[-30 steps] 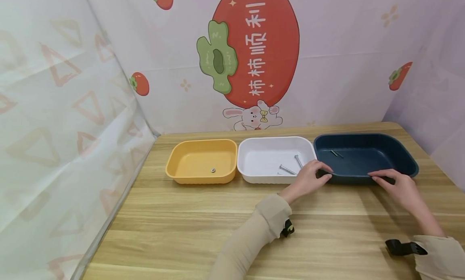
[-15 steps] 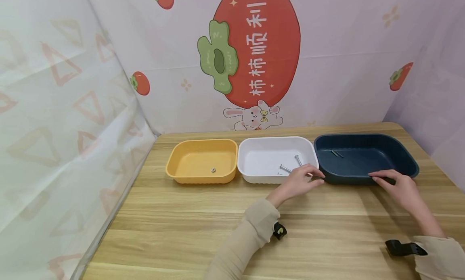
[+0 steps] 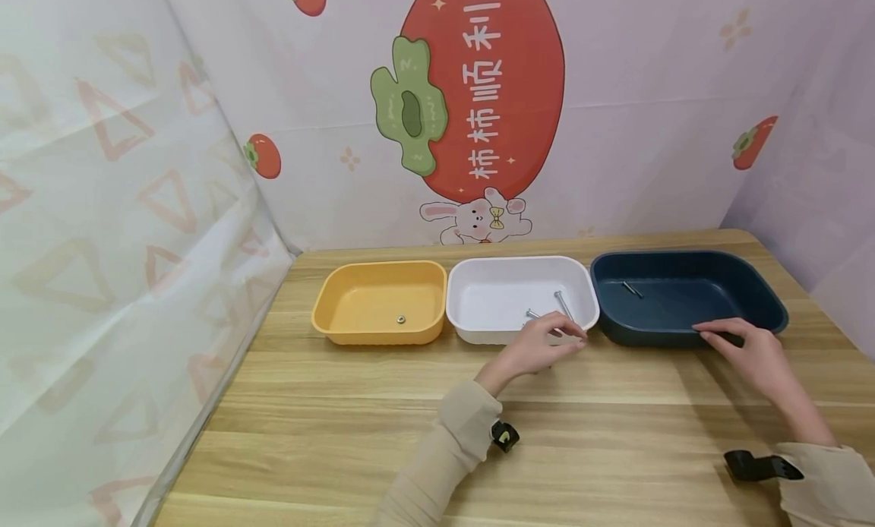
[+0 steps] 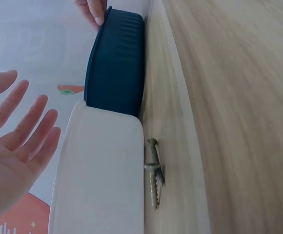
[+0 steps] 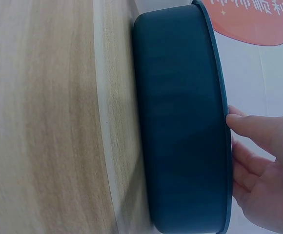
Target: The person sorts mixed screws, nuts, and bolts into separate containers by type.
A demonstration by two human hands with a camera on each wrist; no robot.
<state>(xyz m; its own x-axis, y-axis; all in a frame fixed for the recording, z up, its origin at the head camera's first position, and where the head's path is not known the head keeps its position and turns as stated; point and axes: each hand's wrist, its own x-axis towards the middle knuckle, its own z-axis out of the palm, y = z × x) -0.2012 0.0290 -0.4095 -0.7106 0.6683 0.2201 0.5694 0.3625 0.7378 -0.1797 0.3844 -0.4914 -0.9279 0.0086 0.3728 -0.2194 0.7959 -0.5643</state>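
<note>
My right hand [image 3: 755, 358] pinches the near rim of the dark blue tray [image 3: 656, 336]; in the right wrist view the thumb [image 5: 251, 129] presses that rim from outside. The left hand [image 3: 535, 348] is by the near right corner of the white tray [image 3: 481, 336], overlapping its rim in the head view. Its fingers [image 4: 31, 122] are loosely spread and hold nothing. Bolts [image 3: 563, 305] lie in the white tray, partly hidden by this hand. Thin screws [image 3: 632, 289] lie in the blue one. The left wrist view also shows several screws [image 4: 154, 170] on the table against the white tray.
A yellow tray [image 3: 376, 337] with a nut [image 3: 401, 320] in it stands left of the white one, completing a side-by-side row on the wooden table [image 3: 328, 436]. Printed cloth [image 3: 636, 155] hangs behind and at the sides.
My left hand has let go of the blue tray's near left corner and moved left, over to the front of the white tray. The right hand stays on the blue rim.
</note>
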